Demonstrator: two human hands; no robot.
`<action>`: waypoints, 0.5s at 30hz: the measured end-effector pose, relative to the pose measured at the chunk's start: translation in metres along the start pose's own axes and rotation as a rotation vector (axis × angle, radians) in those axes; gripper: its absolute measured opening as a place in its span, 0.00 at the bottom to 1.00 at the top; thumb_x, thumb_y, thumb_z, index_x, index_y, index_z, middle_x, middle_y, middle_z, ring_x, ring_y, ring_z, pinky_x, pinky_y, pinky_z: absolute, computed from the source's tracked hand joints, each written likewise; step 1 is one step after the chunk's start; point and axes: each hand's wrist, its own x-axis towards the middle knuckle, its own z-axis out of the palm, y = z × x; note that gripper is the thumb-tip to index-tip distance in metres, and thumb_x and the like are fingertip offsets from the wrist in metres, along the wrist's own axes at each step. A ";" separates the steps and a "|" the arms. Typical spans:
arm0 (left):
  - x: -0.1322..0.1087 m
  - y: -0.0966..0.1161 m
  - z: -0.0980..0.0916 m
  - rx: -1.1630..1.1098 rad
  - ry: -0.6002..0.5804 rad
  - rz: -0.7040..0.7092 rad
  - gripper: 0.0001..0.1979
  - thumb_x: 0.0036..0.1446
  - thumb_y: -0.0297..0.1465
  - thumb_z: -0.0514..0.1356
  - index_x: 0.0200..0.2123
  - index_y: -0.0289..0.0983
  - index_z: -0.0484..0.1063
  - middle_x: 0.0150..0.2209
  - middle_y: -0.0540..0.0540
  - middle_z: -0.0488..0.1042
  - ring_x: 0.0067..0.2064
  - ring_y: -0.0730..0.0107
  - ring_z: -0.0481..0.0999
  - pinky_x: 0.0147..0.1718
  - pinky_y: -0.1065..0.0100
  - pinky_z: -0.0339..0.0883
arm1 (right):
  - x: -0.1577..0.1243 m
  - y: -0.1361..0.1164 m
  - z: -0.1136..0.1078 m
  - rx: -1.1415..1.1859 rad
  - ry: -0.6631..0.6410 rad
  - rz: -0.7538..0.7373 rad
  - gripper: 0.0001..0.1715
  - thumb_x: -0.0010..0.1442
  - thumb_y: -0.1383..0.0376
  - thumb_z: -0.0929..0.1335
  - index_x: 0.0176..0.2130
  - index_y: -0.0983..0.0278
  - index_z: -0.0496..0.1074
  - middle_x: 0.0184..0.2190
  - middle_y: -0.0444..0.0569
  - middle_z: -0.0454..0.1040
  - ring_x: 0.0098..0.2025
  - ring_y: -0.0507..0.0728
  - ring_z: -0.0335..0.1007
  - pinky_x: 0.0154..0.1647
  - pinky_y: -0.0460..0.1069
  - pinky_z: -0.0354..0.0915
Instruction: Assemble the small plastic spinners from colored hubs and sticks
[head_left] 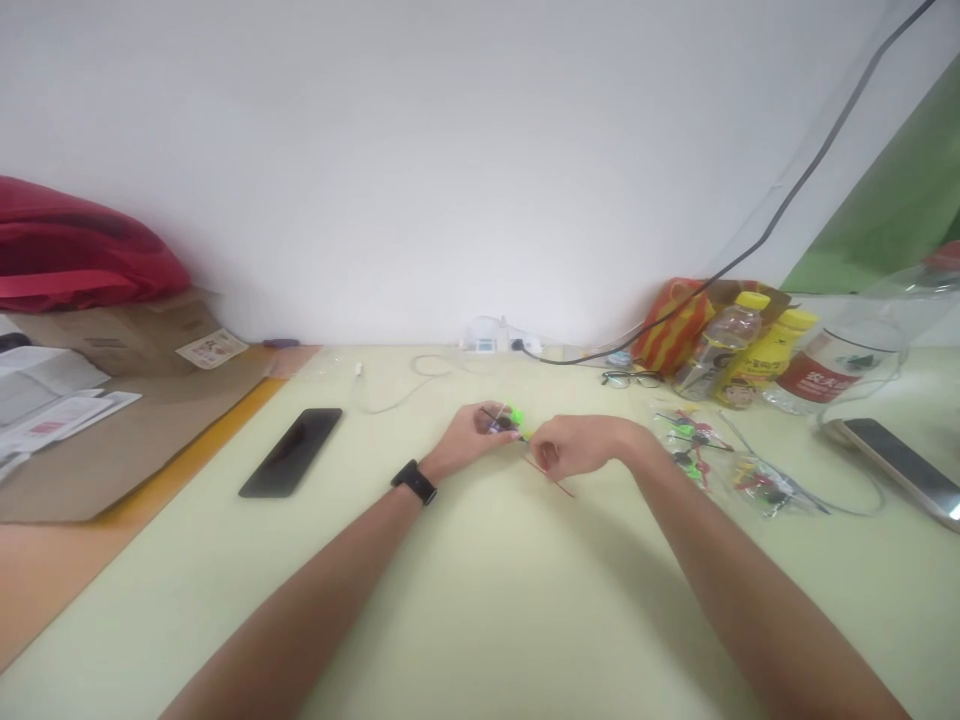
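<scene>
Two bare hands at work here, both well to the right of the black smartphone (291, 453), and that phone is our landmark on the pale green table (480, 620). Nearer to it is the left hand (463, 438), a single black wristband (414, 482) on its wrist. Thumb and fingers close together on one small cluster of plastic parts (514, 414), bright green and dark, right of the phone and slightly beyond its middle. And the right hand (581, 443), farther right of the phone, comes in close beside that cluster, fingers curled in tight! One thin red stick (561, 487) pokes out beneath them; whether they pinch it, I cannot tell, the fingertips are hidden.

Farther right of the phone now: clear packets of coloured plastic parts (769, 485), at least two, the exact count lost in blur. Beyond those, three bottles, one clear with a yellow cap (720, 345), one yellow (766, 358), one large with a red label (821, 377). One pair of eyeglasses (631, 378) too, and a second smartphone (904, 460), farthest right of our landmark.
</scene>
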 end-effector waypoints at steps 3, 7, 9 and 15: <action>-0.001 0.003 0.002 0.004 -0.018 0.023 0.19 0.51 0.40 0.73 0.41 0.34 0.79 0.39 0.42 0.81 0.40 0.61 0.80 0.41 0.65 0.71 | -0.014 -0.004 -0.014 0.183 0.204 -0.275 0.07 0.61 0.66 0.68 0.40 0.63 0.75 0.38 0.48 0.78 0.37 0.55 0.72 0.38 0.47 0.66; -0.002 0.004 0.004 0.004 0.007 0.001 0.19 0.51 0.40 0.73 0.42 0.34 0.78 0.39 0.42 0.81 0.41 0.61 0.80 0.43 0.63 0.73 | -0.027 -0.015 -0.026 0.356 0.614 -0.408 0.08 0.66 0.62 0.67 0.42 0.62 0.75 0.43 0.49 0.79 0.42 0.56 0.74 0.45 0.51 0.69; -0.002 0.004 0.006 0.009 0.010 0.005 0.20 0.51 0.40 0.73 0.43 0.34 0.78 0.41 0.41 0.81 0.42 0.60 0.81 0.45 0.61 0.73 | -0.026 -0.019 -0.025 0.353 0.860 -0.391 0.07 0.66 0.62 0.67 0.42 0.61 0.75 0.44 0.49 0.78 0.43 0.57 0.74 0.46 0.52 0.70; -0.005 0.011 0.009 0.111 0.013 0.038 0.19 0.52 0.41 0.73 0.42 0.35 0.78 0.42 0.41 0.81 0.41 0.60 0.81 0.45 0.61 0.74 | -0.011 -0.021 -0.016 0.208 1.125 -0.356 0.06 0.66 0.66 0.66 0.43 0.60 0.72 0.42 0.50 0.76 0.41 0.57 0.72 0.40 0.51 0.69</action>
